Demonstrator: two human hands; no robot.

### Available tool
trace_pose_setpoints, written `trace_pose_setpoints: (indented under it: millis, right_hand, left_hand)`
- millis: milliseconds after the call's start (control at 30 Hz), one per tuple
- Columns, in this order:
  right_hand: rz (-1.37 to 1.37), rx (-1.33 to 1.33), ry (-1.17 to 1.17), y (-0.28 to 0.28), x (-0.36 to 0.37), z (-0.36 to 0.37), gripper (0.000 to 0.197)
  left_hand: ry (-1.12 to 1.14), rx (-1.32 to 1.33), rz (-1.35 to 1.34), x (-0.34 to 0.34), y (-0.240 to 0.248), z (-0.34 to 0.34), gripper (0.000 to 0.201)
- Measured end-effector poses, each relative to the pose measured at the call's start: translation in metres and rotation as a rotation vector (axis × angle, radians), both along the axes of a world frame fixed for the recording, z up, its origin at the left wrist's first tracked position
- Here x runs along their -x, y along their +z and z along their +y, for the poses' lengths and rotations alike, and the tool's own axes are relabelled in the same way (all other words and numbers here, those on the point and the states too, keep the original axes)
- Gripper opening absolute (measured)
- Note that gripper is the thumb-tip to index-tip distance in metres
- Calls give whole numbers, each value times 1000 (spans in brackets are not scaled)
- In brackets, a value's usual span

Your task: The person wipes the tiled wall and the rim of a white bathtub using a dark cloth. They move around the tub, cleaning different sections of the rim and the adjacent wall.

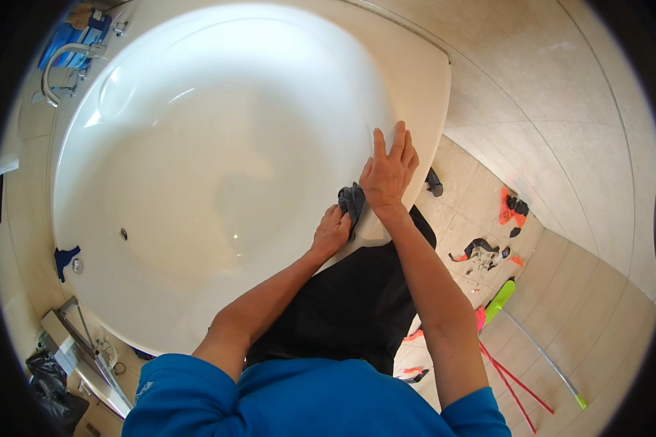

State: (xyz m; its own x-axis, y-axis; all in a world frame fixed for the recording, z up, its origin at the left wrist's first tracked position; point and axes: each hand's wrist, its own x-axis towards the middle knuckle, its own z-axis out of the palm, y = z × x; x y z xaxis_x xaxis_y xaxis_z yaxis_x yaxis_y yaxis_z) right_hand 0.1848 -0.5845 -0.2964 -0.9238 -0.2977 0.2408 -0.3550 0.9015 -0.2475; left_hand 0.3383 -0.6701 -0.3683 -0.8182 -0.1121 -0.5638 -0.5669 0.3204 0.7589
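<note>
At centre frame, the left hand [332,231] is clamped on a dark grey cloth [353,202], pressing it against the white bathtub [219,146] rim. The right hand [388,173] lies flat, fingers spread, on the rim, apparently as a brace.

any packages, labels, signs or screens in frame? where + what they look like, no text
Blue packages: top left, behind the chrome tap at the bathtub rim; flat, blue and white, too blurred to tell more.
Black bag: lower left on the floor; crumpled, dark, glossy.
No signs or screens show.
Hands: left hand grips a dark grey cloth on the tub edge; right hand lies flat beside it.
</note>
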Motion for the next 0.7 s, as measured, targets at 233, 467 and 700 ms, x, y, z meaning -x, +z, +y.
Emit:
trace_pose_setpoints:
  millis: [233, 467, 700]
  right_hand:
    - [48, 123, -44, -8, -6, 2, 30]
    - [42, 200, -61, -8, -6, -2, 21]
    - [37, 189, -81, -6, -5, 2, 12]
  left_hand:
    - [44, -46, 209, 11, 15, 8, 47]
    - [31, 196, 468, 93, -20, 20, 48]
    - [101, 6, -4, 73, -25, 1, 52]
